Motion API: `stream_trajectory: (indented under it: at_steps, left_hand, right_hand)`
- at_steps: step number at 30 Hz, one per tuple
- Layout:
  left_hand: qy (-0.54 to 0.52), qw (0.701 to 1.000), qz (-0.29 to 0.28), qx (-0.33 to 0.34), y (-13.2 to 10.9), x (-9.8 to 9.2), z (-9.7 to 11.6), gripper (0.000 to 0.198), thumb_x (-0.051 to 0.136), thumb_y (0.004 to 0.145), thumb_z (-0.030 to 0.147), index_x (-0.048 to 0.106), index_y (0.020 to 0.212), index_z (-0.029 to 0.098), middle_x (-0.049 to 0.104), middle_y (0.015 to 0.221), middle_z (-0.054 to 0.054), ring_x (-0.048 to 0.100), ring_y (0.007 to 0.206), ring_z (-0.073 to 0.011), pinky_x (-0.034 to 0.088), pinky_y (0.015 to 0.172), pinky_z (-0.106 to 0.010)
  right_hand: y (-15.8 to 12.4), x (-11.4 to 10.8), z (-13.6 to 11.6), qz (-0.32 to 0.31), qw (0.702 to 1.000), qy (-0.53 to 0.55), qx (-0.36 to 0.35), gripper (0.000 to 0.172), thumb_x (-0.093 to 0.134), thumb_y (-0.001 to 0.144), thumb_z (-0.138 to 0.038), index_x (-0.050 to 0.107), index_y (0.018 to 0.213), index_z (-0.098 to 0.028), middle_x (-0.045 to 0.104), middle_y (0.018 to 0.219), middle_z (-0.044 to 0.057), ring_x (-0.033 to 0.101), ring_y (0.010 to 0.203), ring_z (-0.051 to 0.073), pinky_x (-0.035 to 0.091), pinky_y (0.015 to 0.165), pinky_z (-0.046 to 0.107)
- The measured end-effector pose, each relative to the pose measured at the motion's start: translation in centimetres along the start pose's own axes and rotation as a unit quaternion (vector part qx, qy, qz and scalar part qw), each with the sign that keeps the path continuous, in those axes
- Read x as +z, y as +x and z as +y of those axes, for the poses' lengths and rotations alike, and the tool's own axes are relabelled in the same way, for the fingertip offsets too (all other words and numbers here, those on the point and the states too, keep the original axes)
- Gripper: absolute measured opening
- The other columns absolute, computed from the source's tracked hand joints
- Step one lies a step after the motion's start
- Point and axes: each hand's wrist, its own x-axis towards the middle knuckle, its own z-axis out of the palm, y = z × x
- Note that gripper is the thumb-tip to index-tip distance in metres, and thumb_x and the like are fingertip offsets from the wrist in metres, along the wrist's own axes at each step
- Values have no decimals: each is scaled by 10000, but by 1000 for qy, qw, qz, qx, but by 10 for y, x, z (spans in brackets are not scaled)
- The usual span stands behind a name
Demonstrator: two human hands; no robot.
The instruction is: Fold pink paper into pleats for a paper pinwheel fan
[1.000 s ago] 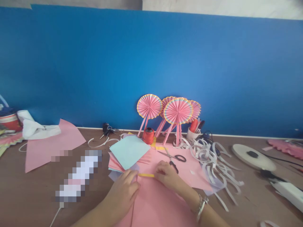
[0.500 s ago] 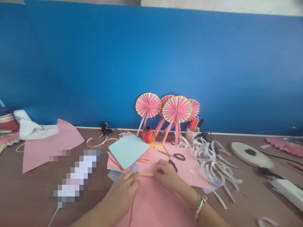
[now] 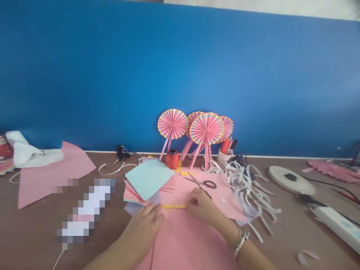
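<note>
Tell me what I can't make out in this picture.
All in head view:
Yellow strip, right end: hidden by the right hand.
Scissors, lower handle: partly behind that hand.
Rear fans: overlapped by the front fan.
Object at left: masked by pixel blocks.
White box: cut off by right edge.

Brown table (image 3: 30, 236), bearing a red spool (image 3: 171, 160) toward the back, base partly hidden by paper. Left of the spool: keys (image 3: 123, 153) and, nearer, a curled white strip (image 3: 111, 173); farther left, a loose pink sheet (image 3: 53, 176) and a pixelated object (image 3: 87, 210). In front of the spool, overlapping pink sheets (image 3: 194, 240). Right of it, a white cup (image 3: 224, 156), tangled white strips (image 3: 239, 180) partly over paper and, well apart, a cream disc (image 3: 292, 180) and a long white device (image 3: 334, 221).
</note>
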Motion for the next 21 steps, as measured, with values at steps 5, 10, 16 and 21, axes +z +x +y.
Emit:
stream_trajectory:
  at_steps: [5,10,16,21]
  left_hand:
    - [12,1000,9,4,-1,2,-1,396,444,706,-59,607,970,187,614,1218,-75,564,1064,-247,429,881,-360]
    - [15,1000,18,2,0,6,-1,414,437,685,-72,609,956,190,619,1206,-74,571,1053,-251,433,870,-364]
    - [9,1000,0,4,0,2,0,436,431,666,-70,601,978,184,609,1221,-86,565,1060,-252,438,860,-363]
    - [19,1000,9,6,0,2,0,432,433,660,-72,607,965,181,613,1214,-87,566,1054,-248,436,864,-363]
  right_hand:
    - [0,4,1,15,1000,-6,-1,169,472,609,-88,372,520,-191,477,646,-6,461,649,133,343,591,232]
    - [-1,7,1,22,999,-26,1,157,468,592,-53,417,520,-183,493,663,4,471,680,141,356,624,236]
    - [-2,5,-4,15,999,-41,13,164,473,600,-44,415,531,-180,514,694,17,482,719,151,363,653,239]
    - [-2,3,-12,5,997,-57,44,184,490,595,-29,403,537,-180,521,699,20,486,709,147,350,620,224]
